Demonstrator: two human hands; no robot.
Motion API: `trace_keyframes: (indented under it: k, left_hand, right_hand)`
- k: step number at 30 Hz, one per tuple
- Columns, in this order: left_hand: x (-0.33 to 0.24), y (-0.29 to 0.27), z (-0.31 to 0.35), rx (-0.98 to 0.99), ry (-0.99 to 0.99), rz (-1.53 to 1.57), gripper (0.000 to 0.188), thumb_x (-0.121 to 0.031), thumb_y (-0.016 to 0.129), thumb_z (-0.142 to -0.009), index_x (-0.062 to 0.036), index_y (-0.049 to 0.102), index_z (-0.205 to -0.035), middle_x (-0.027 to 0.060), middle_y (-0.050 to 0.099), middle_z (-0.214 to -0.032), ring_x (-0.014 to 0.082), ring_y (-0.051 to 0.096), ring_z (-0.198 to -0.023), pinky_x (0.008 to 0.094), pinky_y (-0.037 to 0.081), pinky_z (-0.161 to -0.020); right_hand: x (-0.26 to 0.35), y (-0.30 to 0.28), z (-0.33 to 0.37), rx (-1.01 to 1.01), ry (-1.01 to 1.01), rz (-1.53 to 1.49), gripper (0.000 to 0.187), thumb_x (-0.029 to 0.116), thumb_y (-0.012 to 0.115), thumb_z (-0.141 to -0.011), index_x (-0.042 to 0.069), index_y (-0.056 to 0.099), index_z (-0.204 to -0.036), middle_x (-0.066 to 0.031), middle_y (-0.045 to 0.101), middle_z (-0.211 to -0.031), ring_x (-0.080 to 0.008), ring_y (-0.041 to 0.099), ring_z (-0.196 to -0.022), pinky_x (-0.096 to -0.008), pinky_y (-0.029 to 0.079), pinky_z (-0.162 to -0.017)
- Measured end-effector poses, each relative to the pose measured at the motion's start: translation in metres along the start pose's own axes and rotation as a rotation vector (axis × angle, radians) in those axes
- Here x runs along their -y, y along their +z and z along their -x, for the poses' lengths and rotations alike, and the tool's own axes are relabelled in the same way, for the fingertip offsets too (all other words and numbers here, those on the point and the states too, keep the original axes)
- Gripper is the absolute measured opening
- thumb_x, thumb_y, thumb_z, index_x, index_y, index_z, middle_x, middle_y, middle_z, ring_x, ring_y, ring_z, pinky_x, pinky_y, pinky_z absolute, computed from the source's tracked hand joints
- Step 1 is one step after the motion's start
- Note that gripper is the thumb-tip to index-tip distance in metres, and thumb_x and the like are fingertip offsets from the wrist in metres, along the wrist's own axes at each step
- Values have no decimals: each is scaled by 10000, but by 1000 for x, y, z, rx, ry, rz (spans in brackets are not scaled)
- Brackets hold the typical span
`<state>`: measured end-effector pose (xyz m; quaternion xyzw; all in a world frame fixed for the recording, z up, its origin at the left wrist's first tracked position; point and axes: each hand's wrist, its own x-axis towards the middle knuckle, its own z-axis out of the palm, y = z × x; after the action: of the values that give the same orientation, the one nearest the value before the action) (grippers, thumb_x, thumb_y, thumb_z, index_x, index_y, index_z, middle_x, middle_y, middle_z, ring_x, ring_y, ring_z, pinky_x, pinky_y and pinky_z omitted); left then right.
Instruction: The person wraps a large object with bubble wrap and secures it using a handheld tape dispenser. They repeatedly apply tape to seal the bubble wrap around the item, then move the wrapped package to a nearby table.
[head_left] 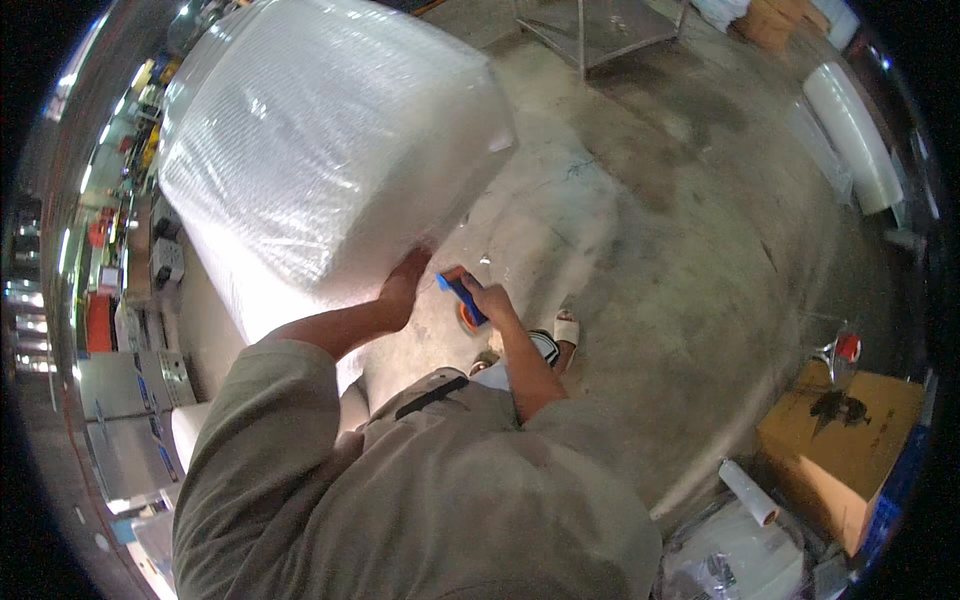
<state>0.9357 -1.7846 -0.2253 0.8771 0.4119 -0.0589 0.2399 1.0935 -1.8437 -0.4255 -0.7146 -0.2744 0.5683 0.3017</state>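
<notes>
A large bulky load [340, 140] wrapped in clear bubble wrap fills the upper left. My left hand [407, 280] rests against its lower near side, its fingers stretched along the wrap and partly lost in shade. Just to the right, my right hand [490, 300] is closed around a blue hand-held tape dispenser [466, 298] with orange parts. The dispenser is a short way from the left hand, above the concrete floor. Whether any tape runs from it to the wrap, I cannot tell.
A metal stand [600, 40] is at the far side. Rolls of clear wrapping [855, 135] lie far right. A cardboard box [840, 450], a small film roll [748, 492] and a plastic-covered pile [735, 555] are near right. Grey boxes [130, 420] stand at left.
</notes>
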Motion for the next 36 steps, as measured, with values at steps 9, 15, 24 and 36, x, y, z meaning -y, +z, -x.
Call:
trace_keyframes:
  k: [9,15,24,36]
  left_hand:
    - [57,38,-16,-92,215,-962,487,-294,356,-1081,-97,412,-1524,133,256,-1659,304,214,-1536,406,137,-1267]
    - [-113,-37,-45,225,-260,85,480,-411,545,-1020,-46,624,-1321,174,472,-1524,310,451,-1408,395,400,-1132]
    - [-218,-195,-95,-484,-73,1573,543,-362,558,-1050,20,504,-1432,154,600,-1348,228,567,-1254,386,454,-1065]
    - [-139,-274,-157,-1569,-482,1009,205,-186,612,-1022,5,677,-986,59,690,-886,129,618,-806,288,499,-747]
  right_hand:
    - [-61,-136,46,305,129,-506,639,663,682,-870,27,733,-902,-61,683,-782,-153,632,-679,-317,501,-670]
    - [68,-272,59,388,-188,-417,510,475,667,-961,-29,642,-1035,-119,710,-850,-193,688,-691,-346,567,-655]
    - [357,-353,102,572,-870,400,781,515,761,-855,-9,535,-1387,-223,716,-1124,-295,720,-1001,-394,549,-903]
    - [561,-326,22,773,-1100,906,685,553,703,-897,-16,598,-1263,-262,708,-984,-408,716,-930,-453,555,-804]
